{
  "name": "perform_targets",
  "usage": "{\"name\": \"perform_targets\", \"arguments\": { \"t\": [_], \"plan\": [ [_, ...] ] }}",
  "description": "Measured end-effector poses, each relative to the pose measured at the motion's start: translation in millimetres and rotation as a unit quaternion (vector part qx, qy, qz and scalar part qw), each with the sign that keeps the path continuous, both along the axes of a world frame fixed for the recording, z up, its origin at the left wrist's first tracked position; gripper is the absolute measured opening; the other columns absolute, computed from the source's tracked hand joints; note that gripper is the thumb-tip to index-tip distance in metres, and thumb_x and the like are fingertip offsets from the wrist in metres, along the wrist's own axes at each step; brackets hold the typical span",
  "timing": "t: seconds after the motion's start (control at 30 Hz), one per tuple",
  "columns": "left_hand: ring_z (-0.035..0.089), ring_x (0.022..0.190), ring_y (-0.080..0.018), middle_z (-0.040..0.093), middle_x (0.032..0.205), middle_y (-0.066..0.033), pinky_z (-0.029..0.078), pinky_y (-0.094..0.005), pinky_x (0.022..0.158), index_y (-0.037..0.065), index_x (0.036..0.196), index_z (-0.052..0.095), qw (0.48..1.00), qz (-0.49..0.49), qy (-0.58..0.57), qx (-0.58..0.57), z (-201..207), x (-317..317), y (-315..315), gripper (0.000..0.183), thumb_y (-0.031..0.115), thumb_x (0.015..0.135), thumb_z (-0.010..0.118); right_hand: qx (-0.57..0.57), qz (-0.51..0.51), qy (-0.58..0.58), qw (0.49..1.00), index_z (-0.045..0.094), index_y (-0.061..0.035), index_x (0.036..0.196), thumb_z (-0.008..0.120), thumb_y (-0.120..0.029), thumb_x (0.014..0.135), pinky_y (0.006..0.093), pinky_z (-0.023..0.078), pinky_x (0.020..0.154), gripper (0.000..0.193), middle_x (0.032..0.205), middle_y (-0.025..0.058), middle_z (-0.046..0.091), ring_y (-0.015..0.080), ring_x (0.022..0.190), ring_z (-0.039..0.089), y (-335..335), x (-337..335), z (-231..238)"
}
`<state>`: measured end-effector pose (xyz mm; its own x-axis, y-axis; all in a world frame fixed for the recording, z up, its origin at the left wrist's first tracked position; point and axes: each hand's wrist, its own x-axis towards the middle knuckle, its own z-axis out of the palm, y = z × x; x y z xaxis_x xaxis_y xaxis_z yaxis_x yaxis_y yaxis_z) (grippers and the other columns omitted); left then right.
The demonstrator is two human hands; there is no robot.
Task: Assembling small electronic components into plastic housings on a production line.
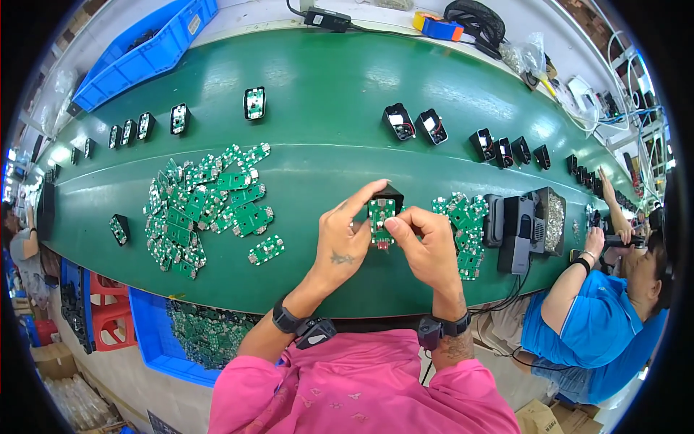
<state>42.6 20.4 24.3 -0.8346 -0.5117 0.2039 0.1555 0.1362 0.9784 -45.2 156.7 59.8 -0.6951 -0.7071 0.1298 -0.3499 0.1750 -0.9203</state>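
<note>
My left hand (pixel 338 239) curves half open around the left side of a black case (pixel 391 192), index finger stretched along its far end, thumb beside it; the other fingertips are hidden. My right hand (pixel 428 242) is mostly curled, its thumb tip on the face of a green board (pixel 377 212). The board sits at the case's mouth, between both my hands, over the bench (pixel 318 87) near the middle of its near edge; I cannot tell whether it is fully seated. My left forearm slants inward while my right stands nearly straight, a black band (pixel 290 320) on each wrist. To my left, a loose board (pixel 267 249) lies just beside a wide pile (pixel 191 210); a smaller pile (pixel 468 231) lies just right of my right hand
</note>
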Motion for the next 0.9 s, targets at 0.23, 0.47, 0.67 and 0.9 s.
{"name": "perform_targets", "arguments": {
  "t": [0.23, 0.47, 0.67, 0.9],
  "plan": [
    [0.067, 0.088, -0.0119, 0.066, 0.119, -0.0161, 0.058, -0.0265, 0.067, 0.007, 0.142, 0.053, 0.998, -0.019, -0.010, 0.063, 4.2, 1.0, 0.1, 0.056, -0.011, 0.088, 0.050, 0.010, -0.071, 0.059, 0.996, 0.063, 0.0024, 0.076, 0.069, -0.017, 0.094, 0.0279, 0.033, 0.048, 0.027, 0.057, 0.0020, 0.052, 0.0066, 0.054, 0.044, -9.3, 2.3, -2.2],
    [0.070, 0.074, -0.0163, 0.065, 0.116, -0.0177, 0.059, -0.0252, 0.057, 0.003, 0.140, 0.050, 0.976, -0.057, -0.009, 0.208, 6.1, 3.0, -2.8, 0.041, 0.005, 0.099, 0.050, 0.015, -0.122, 0.190, 0.974, 0.062, 0.0010, 0.074, 0.071, -0.017, 0.092, 0.0315, 0.035, 0.047, 0.027, 0.060, 0.0073, 0.056, 0.0153, 0.049, 0.048, -15.2, 8.1, -14.0],
    [0.069, 0.061, -0.0157, 0.069, 0.101, -0.0148, 0.055, -0.0245, 0.047, 0.002, 0.131, 0.054, 0.979, -0.024, -0.023, 0.199, 2.6, 1.5, -0.8, 0.031, 0.013, 0.102, 0.051, 0.046, -0.118, 0.137, 0.982, 0.060, -0.0014, 0.112, 0.063, -0.017, 0.096, 0.0405, 0.048, 0.055, 0.022, 0.077, 0.0154, 0.064, 0.0305, 0.061, 0.061, -24.9, 15.9, -24.6],
    [0.069, 0.060, -0.0146, 0.071, 0.098, -0.0126, 0.056, -0.0260, 0.048, 0.003, 0.126, 0.059, 0.992, 0.004, -0.008, 0.130, -1.9, 3.9, -0.5, 0.027, 0.012, 0.102, 0.053, 0.006, -0.041, 0.007, 0.999, 0.050, -0.0049, 0.139, 0.054, -0.012, 0.101, 0.0360, 0.052, 0.067, 0.040, 0.084, 0.0159, 0.065, 0.0257, 0.072, 0.066, -27.5, 18.5, -13.7]
  ]
}}
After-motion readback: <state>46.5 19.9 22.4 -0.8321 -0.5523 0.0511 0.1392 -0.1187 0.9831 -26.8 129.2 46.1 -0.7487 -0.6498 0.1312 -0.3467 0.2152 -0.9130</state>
